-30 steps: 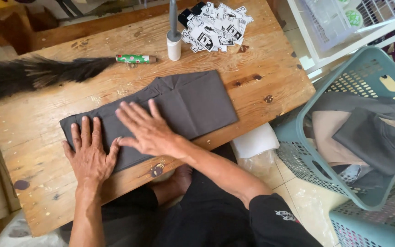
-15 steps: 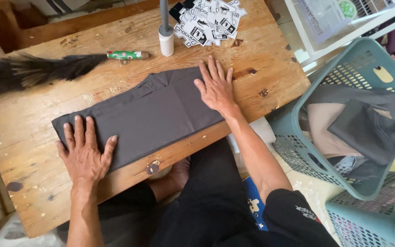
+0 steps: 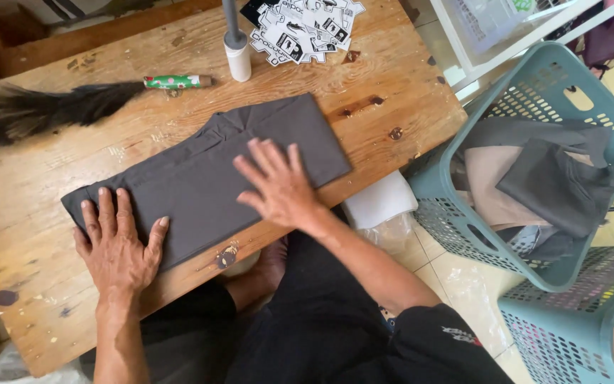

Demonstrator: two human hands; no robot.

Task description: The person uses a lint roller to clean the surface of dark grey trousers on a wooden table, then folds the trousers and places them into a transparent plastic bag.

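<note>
Grey cloth (image 3: 200,178) is laid folded on the table (image 3: 30,213). It is pressed flat by left hand (image 3: 117,245) and right hand (image 3: 278,186), fingers spread, nothing pinched.

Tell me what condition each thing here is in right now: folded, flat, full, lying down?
Grey cloth: folded, lying flat on the wooden table.
Left hand: open, palm pressed on the cloth's near end.
Right hand: open, fingers spread, flat on the cloth.
Feather duster: lying on its side.
Green basket: tilted, holding grey and beige fabric.
Printed cards: loosely piled.
</note>
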